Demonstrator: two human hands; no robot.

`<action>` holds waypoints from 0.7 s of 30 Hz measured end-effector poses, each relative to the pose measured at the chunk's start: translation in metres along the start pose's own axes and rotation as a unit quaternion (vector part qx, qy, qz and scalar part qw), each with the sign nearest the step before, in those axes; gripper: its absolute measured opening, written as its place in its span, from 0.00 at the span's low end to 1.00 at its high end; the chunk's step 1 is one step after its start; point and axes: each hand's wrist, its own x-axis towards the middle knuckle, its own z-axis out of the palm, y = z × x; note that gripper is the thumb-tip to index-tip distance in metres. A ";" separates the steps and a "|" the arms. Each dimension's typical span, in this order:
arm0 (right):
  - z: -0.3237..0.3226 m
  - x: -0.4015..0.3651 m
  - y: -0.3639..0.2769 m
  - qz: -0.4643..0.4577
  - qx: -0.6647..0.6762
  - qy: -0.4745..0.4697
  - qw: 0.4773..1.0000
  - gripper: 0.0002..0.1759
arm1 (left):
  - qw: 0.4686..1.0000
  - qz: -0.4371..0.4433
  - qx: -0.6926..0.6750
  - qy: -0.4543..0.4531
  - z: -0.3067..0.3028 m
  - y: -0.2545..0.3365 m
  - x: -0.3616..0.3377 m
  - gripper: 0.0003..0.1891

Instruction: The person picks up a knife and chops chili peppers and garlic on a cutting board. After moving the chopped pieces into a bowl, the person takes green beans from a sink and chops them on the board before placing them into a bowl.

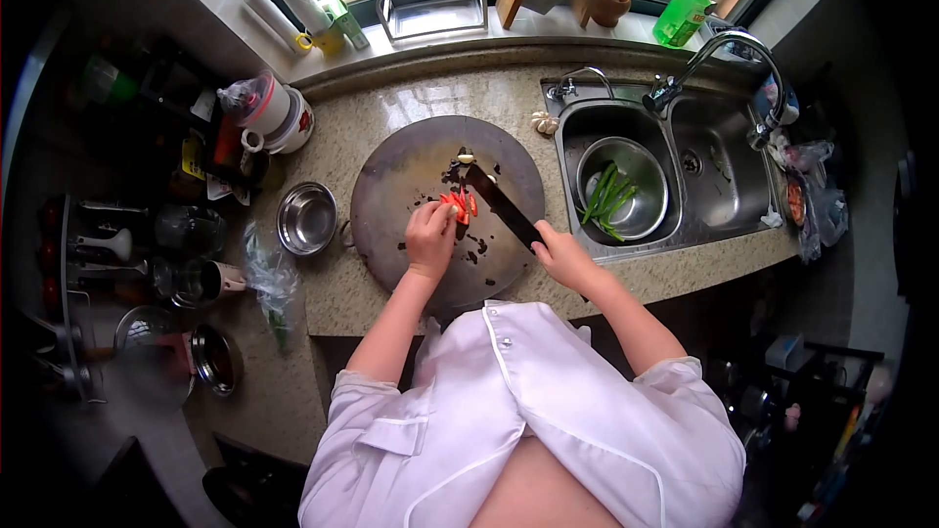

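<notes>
My right hand (561,258) is wrapped round the handle of a dark-bladed kitchen knife (500,201). The blade slants up and left across a round cutting board (391,171). My left hand (430,236) has its fingers closed at the cut red chili peppers (460,203) in the middle of the board. Close by the blade's far end lies a small pale piece, perhaps garlic (466,158). Dark scraps (472,256) are scattered over the board around the peppers.
Left of the board stands a metal bowl (306,219). To the right, a double sink (719,205) holds a steel bowl (658,220) with green peppers (608,198). Garlic bulbs (544,123) sit by the sink's edge. A faucet (729,39) arches over the basins.
</notes>
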 end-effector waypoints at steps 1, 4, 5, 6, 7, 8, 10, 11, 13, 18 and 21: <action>0.004 0.001 0.000 0.001 0.002 -0.001 1.000 0.12 | 0.999 -0.030 0.022 0.028 -0.012 -0.009 -0.008 0.08; 0.015 0.006 -0.007 -0.041 -0.036 -0.088 0.995 0.11 | 0.993 -0.105 0.021 0.041 -0.035 -0.040 -0.026 0.10; 0.017 0.007 -0.011 -0.049 -0.060 -0.108 0.991 0.11 | 0.989 -0.133 0.017 0.054 -0.038 -0.045 -0.030 0.10; 0.018 0.007 -0.015 -0.056 -0.084 -0.128 0.987 0.10 | 0.989 -0.140 0.006 0.053 -0.041 -0.044 -0.033 0.10; 0.019 0.008 -0.018 -0.064 -0.109 -0.148 0.981 0.10 | 0.988 -0.144 0.008 0.056 -0.043 -0.042 -0.034 0.10; 0.021 0.009 -0.018 -0.066 -0.111 -0.152 0.980 0.10 | 0.991 -0.127 0.006 0.048 -0.042 -0.040 -0.036 0.10; 0.028 0.013 -0.016 -0.042 -0.085 -0.112 0.989 0.10 | 0.993 -0.110 -0.006 0.036 -0.036 -0.032 -0.039 0.10; 0.030 0.015 -0.015 -0.044 -0.087 -0.117 0.988 0.10 | 0.994 -0.107 -0.019 0.017 -0.031 -0.029 -0.040 0.09; 0.031 0.018 -0.015 -0.036 -0.090 -0.092 0.991 0.10 | 0.997 -0.077 -0.027 0.003 -0.020 -0.026 -0.043 0.09; 0.028 0.012 -0.021 -0.022 -0.109 -0.104 0.988 0.10 | 0.999 -0.036 0.000 0.035 -0.025 -0.016 -0.042 0.09; 0.031 0.009 -0.023 -0.031 -0.120 -0.099 0.987 0.10 | 1.000 -0.004 0.007 0.020 -0.027 -0.021 -0.046 0.10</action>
